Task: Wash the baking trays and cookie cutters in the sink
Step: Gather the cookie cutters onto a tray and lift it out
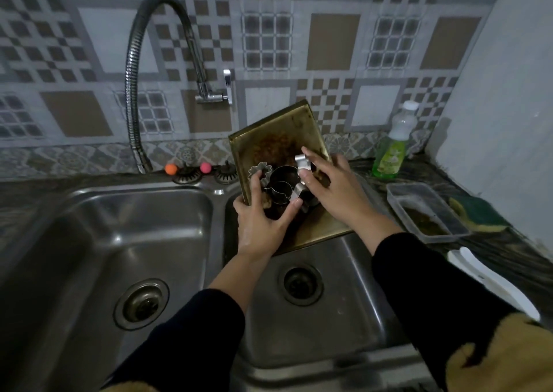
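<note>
Tray (278,128), centre of the frame, leans tilted over the right basin (353,302) of the sink, its far corner raised toward the tiled wall, brown baked-on residue across it. A cluster of cutters (281,185) sits low on the tray. The left hand (260,221) has fingers curled round the cluster from the left, thumb against a cutter's edge; the right hand (332,188) pinches a shiny cutter (302,162) between thumb and forefinger. The tap (140,77) arcs at upper left, aimed near the left basin. Soap bottle (392,149) stands on the surface at right.

Likely risks: the slanted tray sliding down, or loose cutters tumbling toward the drain (300,284), since wet fingers grip thin metal poorly.
</note>
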A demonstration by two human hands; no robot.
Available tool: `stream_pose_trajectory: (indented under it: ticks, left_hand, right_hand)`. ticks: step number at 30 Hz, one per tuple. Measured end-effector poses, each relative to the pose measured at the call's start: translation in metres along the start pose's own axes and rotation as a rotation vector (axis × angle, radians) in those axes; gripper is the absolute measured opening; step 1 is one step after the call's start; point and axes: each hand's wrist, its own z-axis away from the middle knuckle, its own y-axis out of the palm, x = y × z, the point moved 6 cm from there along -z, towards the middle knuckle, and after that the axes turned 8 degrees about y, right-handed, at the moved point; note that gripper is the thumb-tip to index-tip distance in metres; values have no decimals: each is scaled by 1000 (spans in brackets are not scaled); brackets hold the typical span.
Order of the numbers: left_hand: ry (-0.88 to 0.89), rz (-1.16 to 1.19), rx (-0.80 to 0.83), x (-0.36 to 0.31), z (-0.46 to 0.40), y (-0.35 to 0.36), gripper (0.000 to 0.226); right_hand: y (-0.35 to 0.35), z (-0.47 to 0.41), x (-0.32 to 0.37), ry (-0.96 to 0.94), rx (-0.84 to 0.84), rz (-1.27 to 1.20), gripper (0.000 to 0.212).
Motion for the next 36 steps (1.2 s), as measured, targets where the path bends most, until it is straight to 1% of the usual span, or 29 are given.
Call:
stream_pose_trajectory:
  ticks: [6, 13, 20, 26, 36]
  left_hand:
    - [163, 108, -75, -34, -8, -12, 92]
    - [249, 141, -103, -61, -16, -29, 93]
    - [291, 173, -95, -67, -10, -51, 93]
    - [307, 178, -62, -68, -3, -67, 95]
    - [317, 133, -37, -84, 27, -96, 93]
  right_hand:
    - [-35, 2, 37, -96, -105, 110, 55]
    - [-61, 9, 69, -168, -208, 137, 57]
    - [-65, 27, 94, -156, -245, 158, 56]
    - [-64, 46, 110, -101, -273, 198, 56]
    - [-71, 88, 130, -84, -299, 152, 56]
